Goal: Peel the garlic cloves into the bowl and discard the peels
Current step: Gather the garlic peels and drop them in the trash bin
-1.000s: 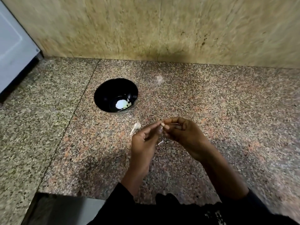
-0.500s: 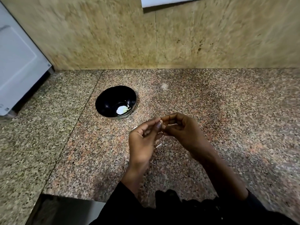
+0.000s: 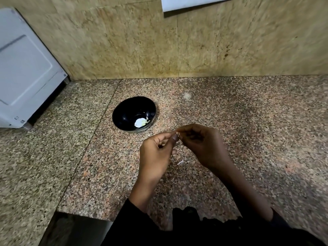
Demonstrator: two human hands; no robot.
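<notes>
Near the middle of the countertop, both hands meet just in front of the black bowl. The left hand and the right hand pinch a tiny garlic clove between their fingertips, as they did a moment ago. They sit closer to the bowl now. One peeled clove lies inside the bowl. A small bit of peel lies on the stone under the hands. The peel seen earlier beside the left hand is now hidden.
</notes>
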